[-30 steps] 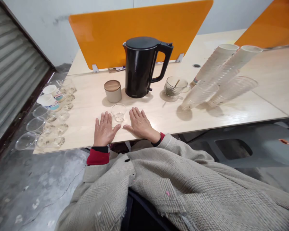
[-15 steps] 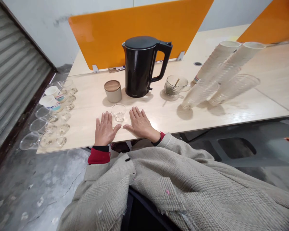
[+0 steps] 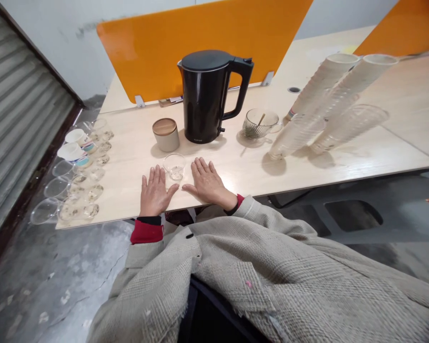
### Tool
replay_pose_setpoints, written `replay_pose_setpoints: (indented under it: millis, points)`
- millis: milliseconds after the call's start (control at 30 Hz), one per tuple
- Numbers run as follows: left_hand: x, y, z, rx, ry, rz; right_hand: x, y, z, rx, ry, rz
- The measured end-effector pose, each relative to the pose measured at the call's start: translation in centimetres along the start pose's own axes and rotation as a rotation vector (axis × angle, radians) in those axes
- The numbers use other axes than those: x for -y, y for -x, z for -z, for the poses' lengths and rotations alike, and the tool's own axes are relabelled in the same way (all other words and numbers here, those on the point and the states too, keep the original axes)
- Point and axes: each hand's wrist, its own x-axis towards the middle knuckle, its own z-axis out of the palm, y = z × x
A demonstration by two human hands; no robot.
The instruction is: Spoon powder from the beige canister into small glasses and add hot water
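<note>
A pale worktop (image 3: 132,143) is spreading across the view, with an orange screen (image 3: 150,52) standing along its far side. In front of the screen a black kettle (image 3: 203,102) is standing upright, its handle pointing to the person's right, and tall stacks of cups (image 3: 300,133) are rising further to the right. Nearer the front edge, the person's left hand (image 3: 153,193) and right hand (image 3: 209,186) are lying palm down on the worktop, fingers stretched forward and thumbs pointing toward each other with a gap between the tips; both are released, and neither is gripping anything. A small lidded jar (image 3: 166,138) is sitting beyond the left hand's fingers, while a glass mug (image 3: 259,126) is resting to the right of the kettle, well apart from the right hand. Smaller than these, a clear cup (image 3: 174,169) is standing upright, its long axis vertical and its mouth facing up, between the two sets of fingers and just ahead of the thumbs. It is lying to the right of the left hand's fingers and to the left of the right hand's. The left hand is looking slightly nearer, though whether its fingertips are touching the cup's wall is hard to tell. Dark specks are showing low in the cup.
</note>
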Motion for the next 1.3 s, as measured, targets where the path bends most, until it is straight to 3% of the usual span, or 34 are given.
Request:
replay_pose_setpoints:
  millis: [267, 667, 900, 1167, 1300]
  points:
    - [0.0, 0.0, -0.1, -0.019, 0.003, -0.007, -0.7, -0.2, -0.8, -0.044, -0.032, 0.025]
    - [0.1, 0.0, -0.4, -0.021, -0.007, -0.010, -1.1, -0.5, -0.3, -0.045, -0.106, 0.017]
    - [0.2, 0.0, -0.9, -0.055, 0.022, -0.015, 0.4, -3.0, 0.0, -0.247, -0.415, 0.053]
    - [-0.1, 0.2, -1.2, -0.094, 0.062, -0.008, 1.9, -4.0, -0.9, -0.354, -0.592, 0.053]
    - [-0.2, 0.4, -1.3, -0.123, 0.082, -0.015, 3.0, -4.6, 0.9, -0.440, -0.625, 0.119]
